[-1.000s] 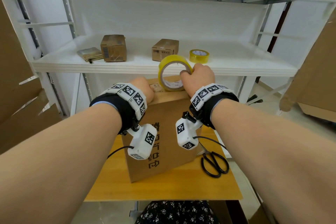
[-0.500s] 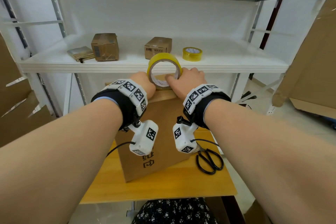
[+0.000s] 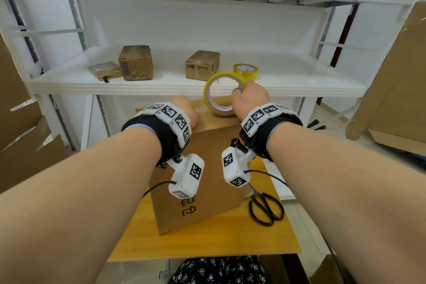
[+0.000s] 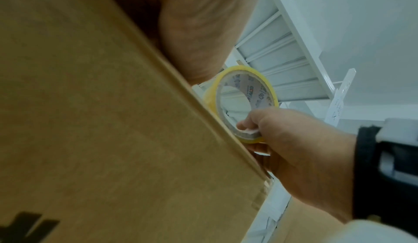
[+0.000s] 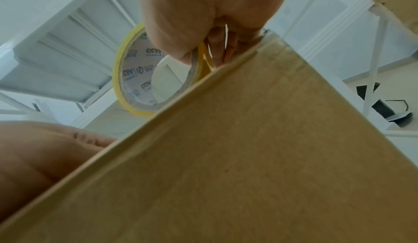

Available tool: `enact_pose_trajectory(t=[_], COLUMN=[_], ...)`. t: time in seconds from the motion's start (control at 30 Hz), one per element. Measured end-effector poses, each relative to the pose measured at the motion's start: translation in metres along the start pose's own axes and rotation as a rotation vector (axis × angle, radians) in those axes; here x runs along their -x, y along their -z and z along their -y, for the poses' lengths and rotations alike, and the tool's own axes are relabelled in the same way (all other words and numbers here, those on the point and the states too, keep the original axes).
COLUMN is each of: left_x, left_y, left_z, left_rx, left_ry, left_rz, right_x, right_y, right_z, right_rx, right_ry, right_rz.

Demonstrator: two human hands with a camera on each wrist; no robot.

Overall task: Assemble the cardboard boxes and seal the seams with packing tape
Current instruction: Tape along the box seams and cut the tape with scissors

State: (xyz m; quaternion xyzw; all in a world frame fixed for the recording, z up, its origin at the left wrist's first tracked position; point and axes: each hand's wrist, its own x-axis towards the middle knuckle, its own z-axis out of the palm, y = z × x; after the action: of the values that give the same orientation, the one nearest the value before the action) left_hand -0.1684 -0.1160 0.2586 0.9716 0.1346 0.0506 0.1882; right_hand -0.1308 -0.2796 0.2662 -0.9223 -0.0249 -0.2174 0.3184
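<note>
A brown cardboard box (image 3: 212, 145) stands on the wooden table (image 3: 207, 244). Its side fills the left wrist view (image 4: 113, 121) and the right wrist view (image 5: 248, 157). A yellow tape roll (image 3: 207, 92) stands on edge on the box top. My right hand (image 3: 250, 99) grips the roll's right rim, thumb inside the core (image 4: 260, 93), fingers outside (image 5: 135, 71). My left hand (image 3: 184, 108) presses on the box top to the left of the roll, apart from it. Its fingers are hidden behind the wrist band.
Black scissors (image 3: 265, 210) lie on the table right of the box. The white shelf (image 3: 161, 85) behind holds two small boxes (image 3: 136, 62) (image 3: 202, 65), a flat packet (image 3: 105, 71) and a second tape roll (image 3: 245, 70). Cardboard sheets lean at left (image 3: 18, 145) and right (image 3: 396, 87).
My right hand slid the roll left toward my left hand, then back to the right along the box top. My left hand stayed on the box.
</note>
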Motion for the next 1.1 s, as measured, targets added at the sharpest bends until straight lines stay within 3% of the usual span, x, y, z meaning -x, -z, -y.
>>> enact_pose_trajectory(t=[0.2,0.4,0.5,0.77,0.93,1.1], left_x=[0.008,0.006,0.007,0.005,0.006,0.001], left_y=[0.004,-0.003,-0.004,0.031,0.028,0.019], left_z=[-0.015,-0.018,-0.012,0.025,0.028,0.031], left_rx=[-0.157,-0.163,-0.122,-0.149,0.005,0.163], left_ry=[-0.102,-0.154,-0.147,-0.053,-0.031,-0.025], left_rz=[-0.003,-0.016,-0.050,-0.037,-0.019,-0.058], right_x=[0.006,0.011,0.014,0.034,0.035,0.032], right_y=[-0.001,0.002,0.003,-0.012,-0.024,-0.014], right_z=[-0.011,-0.015,-0.018,0.029,0.028,0.025], right_rx=[-0.105,-0.186,-0.155,-0.020,0.111,0.091], right_ry=[0.018,0.072,0.037,0.163,0.184,0.176], right_rz=[0.079,0.173,0.193,0.297,0.236,0.213])
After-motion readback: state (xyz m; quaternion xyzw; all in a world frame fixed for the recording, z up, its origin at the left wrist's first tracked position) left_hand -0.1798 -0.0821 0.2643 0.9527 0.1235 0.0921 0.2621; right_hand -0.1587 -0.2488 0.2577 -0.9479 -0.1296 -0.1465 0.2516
